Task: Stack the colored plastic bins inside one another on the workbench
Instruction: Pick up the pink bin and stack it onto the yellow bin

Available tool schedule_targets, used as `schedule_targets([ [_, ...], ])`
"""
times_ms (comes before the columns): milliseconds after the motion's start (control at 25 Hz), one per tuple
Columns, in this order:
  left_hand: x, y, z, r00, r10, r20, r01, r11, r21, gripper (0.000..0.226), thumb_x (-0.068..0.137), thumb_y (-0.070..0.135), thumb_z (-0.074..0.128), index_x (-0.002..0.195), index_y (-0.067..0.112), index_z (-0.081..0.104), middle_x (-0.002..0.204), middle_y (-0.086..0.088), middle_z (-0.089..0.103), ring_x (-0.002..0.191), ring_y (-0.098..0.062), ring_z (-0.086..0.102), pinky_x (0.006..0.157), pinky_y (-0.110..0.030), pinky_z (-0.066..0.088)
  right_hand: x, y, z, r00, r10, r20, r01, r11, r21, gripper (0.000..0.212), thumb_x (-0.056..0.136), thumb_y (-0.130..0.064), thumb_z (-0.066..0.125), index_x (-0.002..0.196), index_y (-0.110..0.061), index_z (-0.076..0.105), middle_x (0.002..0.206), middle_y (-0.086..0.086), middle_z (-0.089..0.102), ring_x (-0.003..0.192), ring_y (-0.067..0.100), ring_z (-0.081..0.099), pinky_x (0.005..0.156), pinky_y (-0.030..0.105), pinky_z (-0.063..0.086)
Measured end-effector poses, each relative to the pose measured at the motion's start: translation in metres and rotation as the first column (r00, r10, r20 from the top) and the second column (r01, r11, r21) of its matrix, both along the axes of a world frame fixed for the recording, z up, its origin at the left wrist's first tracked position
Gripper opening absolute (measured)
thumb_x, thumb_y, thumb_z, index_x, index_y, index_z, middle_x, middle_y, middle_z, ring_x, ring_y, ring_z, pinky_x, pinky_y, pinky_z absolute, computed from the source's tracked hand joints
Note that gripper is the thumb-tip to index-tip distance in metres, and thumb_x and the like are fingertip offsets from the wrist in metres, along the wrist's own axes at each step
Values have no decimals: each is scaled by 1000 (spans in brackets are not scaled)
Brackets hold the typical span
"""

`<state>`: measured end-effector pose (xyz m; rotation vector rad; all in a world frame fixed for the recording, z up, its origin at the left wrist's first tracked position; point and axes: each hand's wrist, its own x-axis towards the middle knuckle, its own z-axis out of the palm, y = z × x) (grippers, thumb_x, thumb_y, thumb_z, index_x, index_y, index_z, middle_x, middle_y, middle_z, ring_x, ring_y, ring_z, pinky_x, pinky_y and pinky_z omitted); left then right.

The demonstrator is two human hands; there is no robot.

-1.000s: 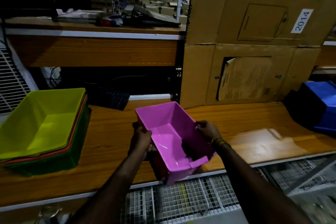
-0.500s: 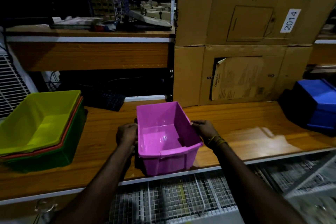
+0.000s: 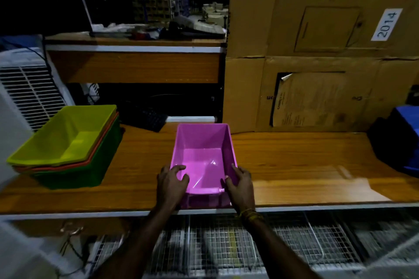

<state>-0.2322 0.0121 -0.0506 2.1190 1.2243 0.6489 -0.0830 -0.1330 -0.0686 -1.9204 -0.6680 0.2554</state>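
Note:
A pink plastic bin (image 3: pixel 201 152) stands upright on the wooden workbench (image 3: pixel 294 165), near its front edge. My left hand (image 3: pixel 172 184) grips the bin's near-left corner, fingers curled over the rim. My right hand (image 3: pixel 240 184) holds the near-right corner the same way. To the left sits a nested stack: a yellow-green bin (image 3: pixel 65 136) on top, an orange-red bin (image 3: pixel 103 138) showing only its rim, and a dark green bin (image 3: pixel 90 170) at the bottom. A blue bin (image 3: pixel 405 133) sits at the far right, partly cut off by the frame.
Large cardboard boxes (image 3: pixel 317 52) stand behind the bench on the right. A black keyboard (image 3: pixel 147 119) lies at the back near the stack. A cluttered shelf (image 3: pixel 136 41) runs above. Wire mesh racks (image 3: pixel 226 244) hang below the bench front. A white vented appliance (image 3: pixel 27 93) stands at left.
The pink bin was tilted and lifted over the bench edge; it now sits flat on the bench. Both hands slid from its sides to the near corners.

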Motion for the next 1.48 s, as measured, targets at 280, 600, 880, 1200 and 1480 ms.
schedule_targets([
  [280, -5, -15, -1, 990, 21, -142, -1, 990, 144, 33, 82, 32, 65, 114, 27, 67, 141, -15, 47, 127, -36, 43, 102, -43, 38, -10, -2, -1, 987, 61, 146, -37, 986, -165, 44, 88, -28, 62, 131, -23, 58, 150, 14, 32, 138, 29, 32, 111, 44, 38],
  [600, 8, 12, 14, 999, -50, -12, 51, 996, 76, 26, 83, 25, 66, 109, 25, 69, 125, -7, 56, 120, -31, 47, 91, -33, 36, -6, 17, 22, 986, 38, 160, -6, 981, -196, 34, 87, -28, 63, 120, -24, 67, 149, 9, 38, 131, 30, 39, 107, 36, 36],
  [880, -11, 57, 20, 994, -54, 93, 53, 998, 14, 21, 80, 40, 59, 100, 40, 66, 116, -1, 62, 98, -28, 62, 74, -38, 57, -37, 60, 27, 960, -117, 256, 183, 949, -255, 41, 78, -46, 53, 110, -28, 72, 123, 3, 61, 114, 26, 53, 95, 33, 38],
  [1200, -35, 107, 24, 979, -124, 163, 119, 992, 41, 10, 74, 50, 51, 79, 52, 59, 102, 9, 72, 98, -22, 65, 76, -37, 56, -80, 114, 31, 920, -257, 295, 316, 933, -172, 45, 75, -51, 46, 100, -27, 74, 105, 3, 70, 101, 26, 61, 92, 37, 43],
  [1480, -53, 149, 64, 973, -108, 203, 76, 984, 163, 14, 88, 27, 63, 94, 23, 74, 93, 2, 74, 80, -21, 66, 59, -22, 34, -109, 161, 61, 896, -327, 300, 352, 936, -31, 18, 84, -28, 66, 98, -20, 74, 102, 8, 70, 98, 27, 61, 88, 37, 45],
])
